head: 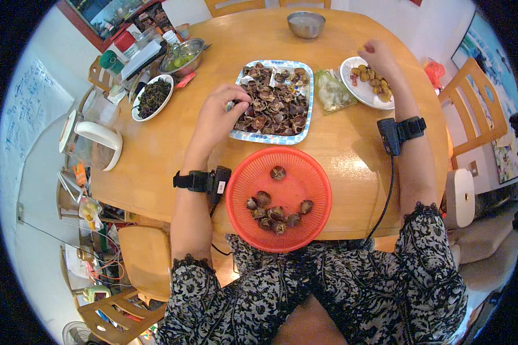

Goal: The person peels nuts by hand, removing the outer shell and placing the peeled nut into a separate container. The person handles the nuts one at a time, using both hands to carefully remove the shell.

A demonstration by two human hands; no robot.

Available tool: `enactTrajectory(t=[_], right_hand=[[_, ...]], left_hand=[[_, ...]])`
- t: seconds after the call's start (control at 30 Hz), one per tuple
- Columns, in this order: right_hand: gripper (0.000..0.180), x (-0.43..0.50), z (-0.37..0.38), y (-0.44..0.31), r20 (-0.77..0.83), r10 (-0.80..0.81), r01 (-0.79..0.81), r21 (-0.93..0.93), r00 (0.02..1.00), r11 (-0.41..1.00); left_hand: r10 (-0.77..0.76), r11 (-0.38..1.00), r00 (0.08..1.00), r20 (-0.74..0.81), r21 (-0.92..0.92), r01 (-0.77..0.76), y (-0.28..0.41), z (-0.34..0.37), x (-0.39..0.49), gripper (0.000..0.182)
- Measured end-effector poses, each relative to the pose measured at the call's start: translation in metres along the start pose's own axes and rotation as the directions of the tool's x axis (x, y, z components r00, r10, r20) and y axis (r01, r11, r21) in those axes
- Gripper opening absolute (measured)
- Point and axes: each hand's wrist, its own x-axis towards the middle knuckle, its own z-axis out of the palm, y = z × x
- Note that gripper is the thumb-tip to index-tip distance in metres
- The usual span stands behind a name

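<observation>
My left hand point(224, 110) is at the left rim of a blue-and-white tray point(263, 138), its thumb and fingers nearly together. Whether they pinch anything is unclear. Brown chestnut shells point(276, 105) fill most of this tray. Over the far edge of a white plate point(373, 103) is my right hand point(380, 58), fingers curled; what it may hold is hidden. Peeled yellowish chestnuts point(384, 91) lie on the plate. Close to my body, a red plastic basket point(280, 157) contains several dark, unpeeled chestnuts point(277, 213).
A plastic bag point(333, 91) lies between tray and plate. A steel bowl point(306, 26) stands at the back. To the left are a dish of dark dried strands point(153, 98), a metal bowl with greens point(183, 60) and a white-handled jug point(97, 144). Cables hang from both wrist straps.
</observation>
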Motion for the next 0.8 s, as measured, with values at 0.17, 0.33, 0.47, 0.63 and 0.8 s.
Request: enactTrajectory(t=[0.17,0.33,0.47,0.63,0.8], right_hand=[[0.027,-0.004,0.006,0.025,0.036,0.163,-0.153,-0.188,0.986,0.97],[0.025,-0.008,0.015,0.015,0.177,0.241,-0.182,-0.298,0.954,0.937],[0.025,-0.008,0.014,0.007,0.19,0.197,-0.105,-0.408,0.962,0.907],[0.036,0.003,0.018,-0.003,0.145,0.118,-0.064,-0.337,0.982,0.939],[0.038,-0.004,0.028,-0.052,0.259,-0.144,0.13,0.07,0.955,0.989]], left_hand=[[0.0,0.998,0.999,-0.035,-0.065,-0.002,-0.012,0.002,-0.001,0.01],[-0.225,0.929,0.973,-0.048,-0.311,0.2,-0.026,-0.001,-0.004,0.015],[-0.19,0.929,0.982,-0.014,-0.324,0.176,-0.03,-0.007,-0.004,0.019],[-0.115,0.973,0.993,0.036,-0.195,0.12,-0.026,-0.023,-0.002,0.025],[-0.052,0.962,0.953,0.298,-0.243,0.128,0.002,-0.037,-0.017,0.022]])
